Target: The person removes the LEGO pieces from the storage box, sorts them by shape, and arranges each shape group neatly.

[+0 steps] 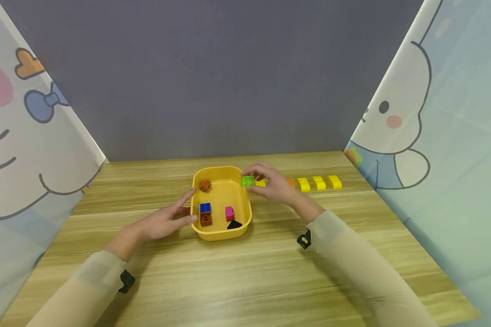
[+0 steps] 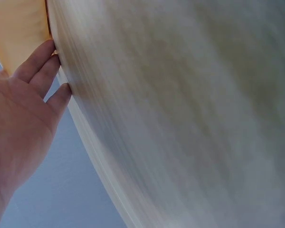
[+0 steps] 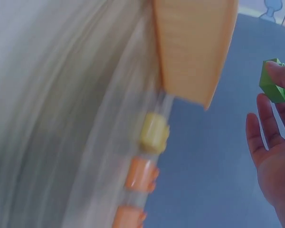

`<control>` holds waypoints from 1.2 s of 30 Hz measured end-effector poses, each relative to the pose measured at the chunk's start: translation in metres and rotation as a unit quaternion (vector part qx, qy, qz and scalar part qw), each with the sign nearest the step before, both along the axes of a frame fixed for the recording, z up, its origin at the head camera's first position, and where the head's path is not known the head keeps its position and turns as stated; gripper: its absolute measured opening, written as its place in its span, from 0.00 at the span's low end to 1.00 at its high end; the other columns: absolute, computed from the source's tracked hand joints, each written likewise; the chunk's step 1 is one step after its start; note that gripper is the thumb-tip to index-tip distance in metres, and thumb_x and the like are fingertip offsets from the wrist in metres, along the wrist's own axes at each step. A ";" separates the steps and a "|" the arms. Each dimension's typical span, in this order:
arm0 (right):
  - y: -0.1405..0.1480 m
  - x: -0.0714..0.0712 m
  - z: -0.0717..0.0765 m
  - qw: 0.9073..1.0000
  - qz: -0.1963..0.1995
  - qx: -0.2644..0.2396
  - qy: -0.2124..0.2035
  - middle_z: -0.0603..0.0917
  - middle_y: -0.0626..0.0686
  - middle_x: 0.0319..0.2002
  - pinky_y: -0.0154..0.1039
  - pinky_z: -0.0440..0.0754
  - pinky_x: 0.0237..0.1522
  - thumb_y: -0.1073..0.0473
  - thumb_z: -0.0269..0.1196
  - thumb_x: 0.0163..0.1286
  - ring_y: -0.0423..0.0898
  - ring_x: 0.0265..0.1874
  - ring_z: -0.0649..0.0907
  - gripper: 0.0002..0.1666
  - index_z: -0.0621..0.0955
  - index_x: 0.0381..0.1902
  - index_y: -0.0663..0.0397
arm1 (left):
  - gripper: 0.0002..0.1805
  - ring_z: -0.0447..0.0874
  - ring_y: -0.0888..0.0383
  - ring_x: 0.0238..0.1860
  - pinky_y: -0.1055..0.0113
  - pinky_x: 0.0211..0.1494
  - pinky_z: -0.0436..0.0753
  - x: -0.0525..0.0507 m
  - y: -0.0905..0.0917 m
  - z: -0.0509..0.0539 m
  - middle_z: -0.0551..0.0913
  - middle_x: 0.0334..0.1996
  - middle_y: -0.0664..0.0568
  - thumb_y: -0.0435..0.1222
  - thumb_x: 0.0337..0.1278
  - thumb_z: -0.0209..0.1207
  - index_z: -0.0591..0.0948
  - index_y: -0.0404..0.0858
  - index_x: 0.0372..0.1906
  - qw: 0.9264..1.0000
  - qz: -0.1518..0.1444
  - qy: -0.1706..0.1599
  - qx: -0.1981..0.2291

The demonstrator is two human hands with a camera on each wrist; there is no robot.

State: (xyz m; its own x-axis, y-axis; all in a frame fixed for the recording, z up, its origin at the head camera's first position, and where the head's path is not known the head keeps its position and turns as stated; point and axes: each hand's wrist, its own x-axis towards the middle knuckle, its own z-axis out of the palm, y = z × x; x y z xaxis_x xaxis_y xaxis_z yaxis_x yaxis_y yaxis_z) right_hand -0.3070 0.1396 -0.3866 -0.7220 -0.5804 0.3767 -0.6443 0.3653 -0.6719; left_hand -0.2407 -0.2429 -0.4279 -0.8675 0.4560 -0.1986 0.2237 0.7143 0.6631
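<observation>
My right hand (image 1: 273, 182) pinches a green brick (image 1: 247, 181) at the right rim of a yellow tray (image 1: 222, 235); in the right wrist view the green brick (image 3: 274, 81) is held up between thumb and fingers. With its fingers spread, my left hand (image 1: 167, 221) touches the tray's left side; the left wrist view shows the left hand (image 2: 28, 109) with fingertips at the tray's wall. Inside the tray lie a blue brick (image 1: 205, 208), brown bricks (image 1: 206, 220), a pink brick (image 1: 229, 214) and a black piece (image 1: 234, 225).
Right of the tray, a row of bricks runs along the wooden table (image 1: 245, 281): a yellow brick (image 1: 260, 183) and an orange brick (image 1: 291, 182) partly behind my right hand, then several yellow ones (image 1: 319, 183). A dark panel (image 1: 229, 81) stands behind the table.
</observation>
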 end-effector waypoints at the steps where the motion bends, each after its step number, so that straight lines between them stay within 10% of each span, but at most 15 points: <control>1: 0.006 0.000 -0.002 1.000 -0.009 0.002 -0.003 0.83 0.59 0.62 0.63 0.86 0.63 0.68 0.75 0.71 0.55 0.55 0.84 0.23 0.86 0.63 0.58 | 0.49 0.71 0.30 0.80 0.26 0.80 0.67 0.000 0.000 0.000 0.71 0.81 0.34 0.65 0.82 0.52 0.36 0.66 0.91 1.000 0.000 0.000 0.001; 17: 0.050 0.006 -0.037 0.984 -0.037 0.127 -0.117 0.85 0.54 0.62 0.46 0.90 0.60 0.65 0.72 0.76 0.50 0.54 0.86 0.23 0.84 0.67 0.52 | 0.50 0.72 0.30 0.80 0.26 0.80 0.67 -0.001 0.000 0.000 0.72 0.81 0.34 0.65 0.82 0.52 0.36 0.64 0.91 1.000 -0.005 0.001 0.001; 36: 0.051 0.004 -0.045 0.969 -0.043 0.204 -0.130 0.88 0.53 0.53 0.44 0.87 0.55 0.57 0.73 0.76 0.45 0.49 0.85 0.28 0.84 0.71 0.54 | 0.50 0.71 0.30 0.80 0.26 0.80 0.67 0.001 0.001 0.003 0.71 0.81 0.34 0.65 0.82 0.53 0.36 0.66 0.91 1.000 0.000 -0.001 -0.004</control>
